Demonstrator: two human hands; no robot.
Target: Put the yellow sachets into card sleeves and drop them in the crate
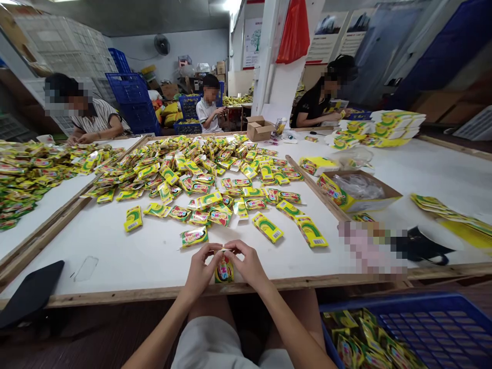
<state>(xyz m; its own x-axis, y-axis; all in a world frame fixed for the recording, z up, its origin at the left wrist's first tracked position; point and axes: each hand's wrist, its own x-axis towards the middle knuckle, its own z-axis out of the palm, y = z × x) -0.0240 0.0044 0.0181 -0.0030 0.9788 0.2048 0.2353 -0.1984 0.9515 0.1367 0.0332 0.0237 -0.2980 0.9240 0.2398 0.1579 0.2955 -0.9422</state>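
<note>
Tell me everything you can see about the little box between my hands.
The little box looks like thin printed card, yellow and green with red patches and pinkish lettering. It is by the table's near wooden edge. Your left hand and right hand pinch its upper end, hiding whether it is closed. Its exact tilt is unclear.

In my head view I look forward and down over the white table (115,251), from close by its near edge.
</note>
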